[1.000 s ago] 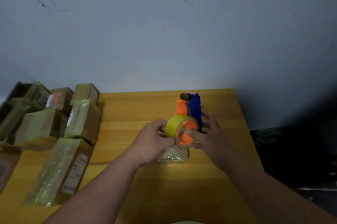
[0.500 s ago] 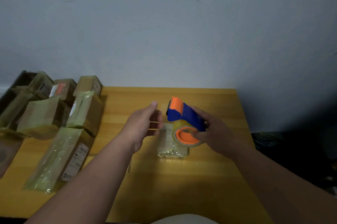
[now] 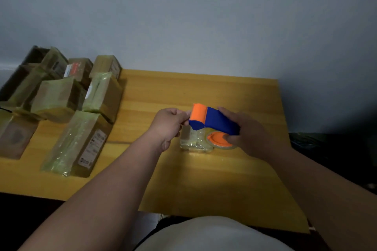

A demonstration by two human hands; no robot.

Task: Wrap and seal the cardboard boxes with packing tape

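A blue and orange tape dispenser (image 3: 212, 120) with a yellowish tape roll on an orange hub is held in my right hand (image 3: 248, 132), fingers curled over its body and thumb on the hub. It hovers just above a small tape-wrapped cardboard box (image 3: 192, 141) on the wooden table (image 3: 214, 179). My left hand (image 3: 168, 124) is at the dispenser's orange front end, fingertips pinched together there, apparently on the tape's end; the tape itself is too faint to see.
Several tape-wrapped cardboard boxes (image 3: 71, 105) are piled at the table's left, a long one (image 3: 78, 144) nearest me. A grey wall stands behind. The floor to the right of the table is dark.
My right hand has tilted the dispenser flatter and lowered it over the small box. My left hand has moved right, from a stretched strand of tape to the dispenser's front end.
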